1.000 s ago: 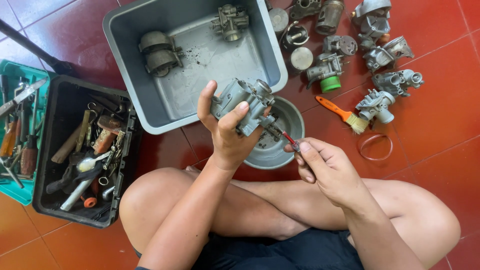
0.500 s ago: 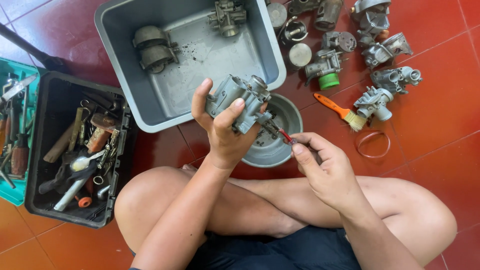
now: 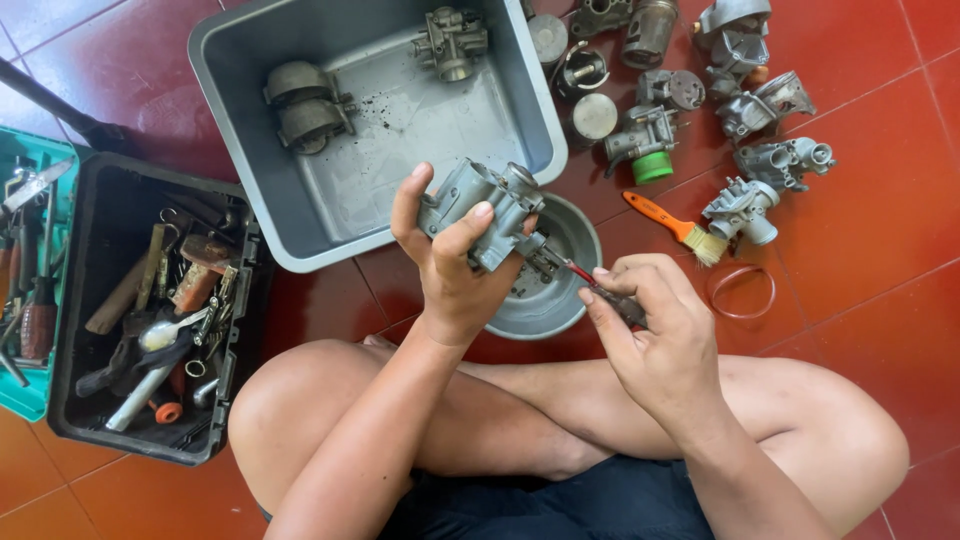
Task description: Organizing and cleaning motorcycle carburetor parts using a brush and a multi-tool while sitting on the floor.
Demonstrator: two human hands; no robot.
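One grey cast-metal carburetor body (image 3: pixel 483 212) sits clamped in the left hand (image 3: pixel 450 265), thumb and fingers wrapped around it, above one round metal bowl (image 3: pixel 548 290). The right hand (image 3: pixel 655 335) pinches one red-handled screwdriver (image 3: pixel 583 276), tip at the carburetor. Beyond lie one grey plastic tub (image 3: pixel 240 130), one orange-handled brush (image 3: pixel 670 225), red tiled floor (image 3: pixel 880 200).

Home repair spot, informal workshop: I'm sat cross-legged on red floor tiles (image 3: pixel 880 180), black toolbox (image 3: pixel 150 300) w/ tools beside me, grey tub (image 3: pixel 240 120), loose carb parts (image 3: pixel 745 110) spread around.
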